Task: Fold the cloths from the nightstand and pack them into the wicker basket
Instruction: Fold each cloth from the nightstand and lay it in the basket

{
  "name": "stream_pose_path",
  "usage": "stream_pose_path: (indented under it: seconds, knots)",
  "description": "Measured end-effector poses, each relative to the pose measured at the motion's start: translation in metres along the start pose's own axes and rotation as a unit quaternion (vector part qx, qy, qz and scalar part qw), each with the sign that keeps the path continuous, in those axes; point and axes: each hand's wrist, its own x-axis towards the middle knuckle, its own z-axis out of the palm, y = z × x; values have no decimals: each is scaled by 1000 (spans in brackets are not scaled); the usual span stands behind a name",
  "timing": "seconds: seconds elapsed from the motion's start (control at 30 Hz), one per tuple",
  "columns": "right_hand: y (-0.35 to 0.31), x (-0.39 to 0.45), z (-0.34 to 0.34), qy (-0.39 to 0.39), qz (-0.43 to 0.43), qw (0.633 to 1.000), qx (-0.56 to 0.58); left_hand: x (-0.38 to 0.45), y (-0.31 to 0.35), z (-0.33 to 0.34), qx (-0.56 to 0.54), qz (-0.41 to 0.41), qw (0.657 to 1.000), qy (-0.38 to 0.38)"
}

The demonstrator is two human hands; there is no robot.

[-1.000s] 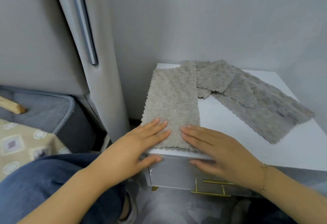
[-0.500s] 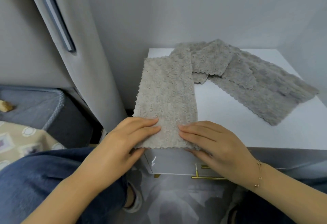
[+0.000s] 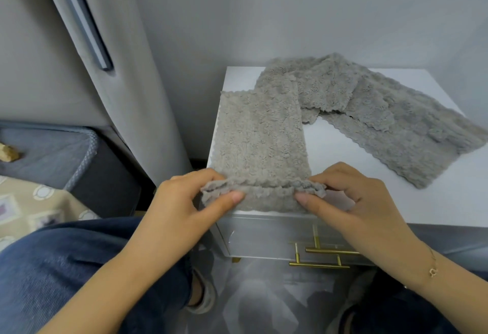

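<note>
A long grey fleecy cloth (image 3: pixel 260 138) lies folded into a strip along the left side of the white nightstand (image 3: pixel 449 196). My left hand (image 3: pixel 182 207) pinches its near left corner and my right hand (image 3: pixel 351 201) pinches its near right corner, lifting the near edge off the top. More grey cloths (image 3: pixel 390 122) lie spread and overlapping across the back and right of the nightstand. No wicker basket is in view.
A grey curtain (image 3: pixel 126 90) hangs just left of the nightstand. A drawer front with brass handles (image 3: pixel 319 257) faces me below the top. At far left are a dark padded seat (image 3: pixel 52 154) and a patterned beige fabric (image 3: pixel 31 209). My denim-clad knees fill the bottom.
Both hands went from pressing flat on the strip's near end to pinching its near corners and raising that edge. The camera view shifted slightly downward.
</note>
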Motion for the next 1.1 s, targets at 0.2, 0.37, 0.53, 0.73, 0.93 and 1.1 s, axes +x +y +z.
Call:
stream_pose_path:
  seconds: [0.2,0.37,0.53,0.73,0.93,1.1]
  knots:
    - [6,12,-3,25,50,998,-22,17,-5,5,-102,-105,989,35]
    - [7,23,-2,29,65,997,1,14,-8,3,-94,-141,985,45]
    - [7,24,-3,40,-7,996,-75,13,-12,5,-39,-139,987,64]
    - [12,29,-3,-1,-218,951,-218,15,-16,4,32,-25,995,89]
    - [21,27,-7,-50,-216,945,-240,18,-24,-7,137,121,983,9]
    - [20,19,-9,-107,-193,931,-289,13,-28,-10,124,114,984,-53]
